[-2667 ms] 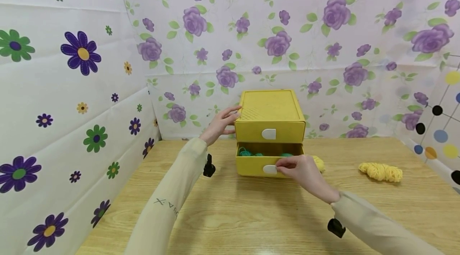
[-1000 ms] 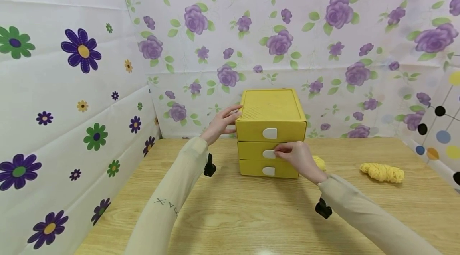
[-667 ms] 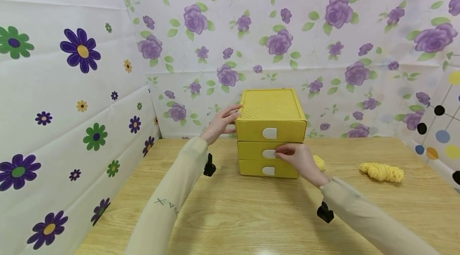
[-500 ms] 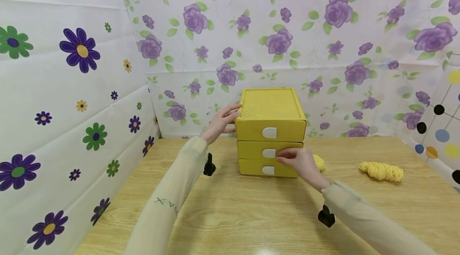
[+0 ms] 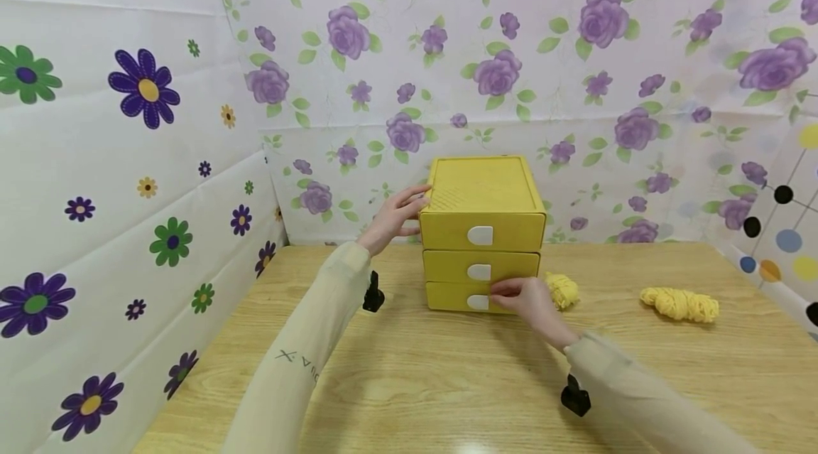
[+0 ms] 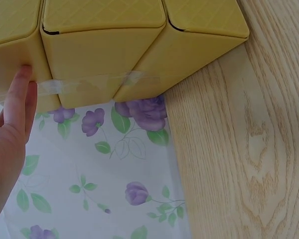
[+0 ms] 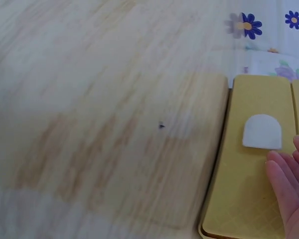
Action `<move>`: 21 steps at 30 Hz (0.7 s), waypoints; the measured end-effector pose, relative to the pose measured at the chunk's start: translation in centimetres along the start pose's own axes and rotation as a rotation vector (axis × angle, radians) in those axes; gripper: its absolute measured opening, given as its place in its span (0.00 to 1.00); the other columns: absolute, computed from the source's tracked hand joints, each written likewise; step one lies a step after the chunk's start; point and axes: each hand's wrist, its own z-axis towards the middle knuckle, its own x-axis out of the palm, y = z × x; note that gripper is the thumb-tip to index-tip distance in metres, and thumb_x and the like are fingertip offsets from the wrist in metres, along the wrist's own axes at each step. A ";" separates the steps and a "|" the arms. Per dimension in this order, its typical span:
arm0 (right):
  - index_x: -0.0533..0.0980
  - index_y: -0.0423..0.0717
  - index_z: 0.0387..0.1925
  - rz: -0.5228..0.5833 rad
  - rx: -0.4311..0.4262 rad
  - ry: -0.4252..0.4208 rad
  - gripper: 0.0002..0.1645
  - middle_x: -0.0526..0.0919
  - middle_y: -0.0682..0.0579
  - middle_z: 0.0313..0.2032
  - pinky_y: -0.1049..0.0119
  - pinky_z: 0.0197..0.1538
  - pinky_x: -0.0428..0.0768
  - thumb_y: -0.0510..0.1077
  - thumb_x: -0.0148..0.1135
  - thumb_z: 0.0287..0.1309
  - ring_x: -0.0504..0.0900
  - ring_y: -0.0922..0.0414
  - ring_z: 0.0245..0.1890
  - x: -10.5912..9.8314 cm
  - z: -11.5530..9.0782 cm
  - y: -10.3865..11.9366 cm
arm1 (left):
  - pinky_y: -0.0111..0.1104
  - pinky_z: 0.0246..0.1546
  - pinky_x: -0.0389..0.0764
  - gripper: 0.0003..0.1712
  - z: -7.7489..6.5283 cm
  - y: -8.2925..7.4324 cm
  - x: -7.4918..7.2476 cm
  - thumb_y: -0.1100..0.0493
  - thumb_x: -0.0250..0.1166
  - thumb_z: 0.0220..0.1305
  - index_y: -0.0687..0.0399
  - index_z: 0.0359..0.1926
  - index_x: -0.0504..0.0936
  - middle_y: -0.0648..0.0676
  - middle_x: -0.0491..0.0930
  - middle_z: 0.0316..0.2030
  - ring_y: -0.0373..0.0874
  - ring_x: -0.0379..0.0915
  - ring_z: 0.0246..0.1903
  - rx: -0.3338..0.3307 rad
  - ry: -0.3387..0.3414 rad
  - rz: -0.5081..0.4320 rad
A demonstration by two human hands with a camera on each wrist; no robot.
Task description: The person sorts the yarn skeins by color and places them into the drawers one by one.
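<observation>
Right hand: at the bottom drawer (image 5: 447, 295), the right hand (image 5: 529, 301) has its thumb and fingers by the right edge of the bottom white tab (image 5: 478, 302); the wrist view shows the tab uncovered, so nothing seems grasped. Whether the fingertips touch it, I cannot tell. That edge probably offers the easiest hold on a flat front.
Left hand: fingers spread and extended, the left hand (image 5: 393, 221) rests against the upper left side of the chest, grasping nothing. It seems placed there to brace the light-looking stack against pulls or pushes from the front.
Yellow drawer chest: the yellow drawer chest (image 5: 482, 202) stands upright near the back of the desk (image 5: 396, 383), fronts toward the person, presumably so every tab is within reach. All three drawers look closed.
Upper tabs: the middle white tab (image 5: 479, 272) and the top white tab (image 5: 481, 235) are free of the hands, lined up above the bottom one.
Clear tape: clear tape (image 6: 134, 78) crosses the seams on the left side, likely to bind the stacked sections together.
Yellow yarn: one yarn bundle (image 5: 562, 291) lies just beside the chest, near the right hand; another yarn bundle (image 5: 680, 305) lies farther right, both out of the drawers' path.
Backdrop: flowered cloth (image 5: 358, 84) hangs behind the desk.
</observation>
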 end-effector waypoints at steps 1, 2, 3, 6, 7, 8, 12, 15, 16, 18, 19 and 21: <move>0.83 0.38 0.31 0.000 0.000 0.003 0.06 0.83 0.50 0.28 0.67 0.29 0.77 0.36 0.68 0.47 0.80 0.57 0.28 0.1 0.0 -0.1 | 0.51 0.47 0.68 0.27 0.2 0.2 -0.1 0.52 0.52 0.68 0.47 0.66 0.61 0.56 0.61 0.60 0.53 0.65 0.47 0.002 -0.003 0.008; 0.83 0.38 0.31 -0.008 -0.003 0.000 0.06 0.83 0.50 0.28 0.67 0.29 0.77 0.36 0.68 0.47 0.80 0.57 0.27 0.2 0.0 -0.2 | 0.51 0.46 0.68 0.27 0.3 0.4 -0.1 0.52 0.52 0.68 0.46 0.66 0.61 0.55 0.61 0.60 0.53 0.65 0.47 0.005 -0.008 0.014; 0.83 0.38 0.31 -0.008 0.000 0.000 0.06 0.83 0.49 0.28 0.67 0.28 0.77 0.36 0.68 0.47 0.80 0.57 0.27 0.3 0.0 -0.3 | 0.50 0.46 0.69 0.27 0.4 0.5 -0.1 0.51 0.52 0.68 0.46 0.66 0.61 0.54 0.61 0.60 0.52 0.65 0.47 0.006 -0.011 0.018; 0.83 0.38 0.31 -0.013 0.003 0.004 0.06 0.83 0.50 0.28 0.67 0.29 0.76 0.36 0.68 0.48 0.80 0.57 0.28 0.7 0.1 -0.5 | 0.47 0.44 0.72 0.26 0.5 0.6 -0.2 0.51 0.52 0.68 0.45 0.66 0.62 0.53 0.61 0.60 0.52 0.66 0.47 0.008 -0.016 0.029; 0.83 0.38 0.31 -0.018 0.003 0.004 0.06 0.83 0.50 0.29 0.67 0.29 0.76 0.36 0.68 0.48 0.80 0.57 0.28 0.8 0.1 -0.5 | 0.46 0.44 0.72 0.27 0.5 0.6 -0.2 0.51 0.51 0.68 0.45 0.66 0.61 0.53 0.61 0.60 0.52 0.66 0.47 0.007 -0.015 0.028; 0.83 0.38 0.31 -0.021 0.004 0.003 0.06 0.83 0.50 0.28 0.67 0.29 0.76 0.37 0.68 0.48 0.80 0.57 0.28 0.9 0.2 -0.6 | 0.46 0.44 0.72 0.27 0.5 0.5 -0.1 0.51 0.52 0.68 0.45 0.66 0.62 0.53 0.61 0.60 0.52 0.66 0.47 0.004 -0.016 0.027; 0.83 0.39 0.30 -0.034 0.003 -0.011 0.05 0.83 0.50 0.28 0.67 0.28 0.75 0.37 0.68 0.48 0.79 0.57 0.28 1.2 0.2 -0.6 | 0.47 0.45 0.71 0.28 0.0 -0.2 0.1 0.53 0.51 0.68 0.49 0.67 0.59 0.55 0.59 0.61 0.53 0.65 0.47 -0.005 0.003 0.020; 0.84 0.39 0.28 -0.052 -0.010 -0.027 0.04 0.83 0.50 0.26 0.67 0.27 0.75 0.36 0.68 0.48 0.79 0.57 0.27 1.3 0.2 -0.4 | 0.50 0.46 0.69 0.28 -0.6 -1.0 0.3 0.54 0.50 0.69 0.52 0.68 0.57 0.58 0.57 0.62 0.53 0.65 0.47 -0.009 0.021 0.012; 0.84 0.39 0.28 -0.057 -0.010 -0.031 0.03 0.83 0.51 0.26 0.67 0.27 0.74 0.36 0.68 0.48 0.79 0.58 0.27 1.2 0.2 -0.4 | 0.51 0.47 0.68 0.28 -0.7 -1.2 0.4 0.55 0.50 0.69 0.53 0.68 0.57 0.59 0.56 0.62 0.54 0.65 0.47 -0.009 0.024 0.009; 0.84 0.39 0.27 -0.060 -0.012 -0.032 0.03 0.83 0.51 0.26 0.67 0.27 0.74 0.35 0.67 0.48 0.78 0.58 0.26 1.2 0.3 -0.3 | 0.52 0.48 0.67 0.28 -1.0 -1.6 0.5 0.56 0.49 0.69 0.54 0.68 0.56 0.60 0.56 0.63 0.53 0.65 0.47 -0.011 0.025 0.009; 0.84 0.39 0.27 -0.062 -0.014 -0.030 0.03 0.83 0.51 0.26 0.67 0.26 0.74 0.35 0.67 0.48 0.78 0.58 0.26 1.2 0.3 -0.3 | 0.53 0.48 0.66 0.28 -1.0 -1.6 0.5 0.56 0.49 0.69 0.54 0.68 0.56 0.60 0.56 0.63 0.53 0.65 0.47 -0.012 0.024 0.007; 0.84 0.39 0.27 -0.061 -0.012 -0.023 0.02 0.83 0.51 0.26 0.67 0.26 0.73 0.35 0.67 0.48 0.77 0.58 0.25 1.2 0.3 -0.2 | 0.53 0.48 0.66 0.28 -1.1 -1.7 0.6 0.56 0.49 0.69 0.55 0.68 0.56 0.60 0.56 0.62 0.53 0.65 0.46 -0.012 0.020 0.009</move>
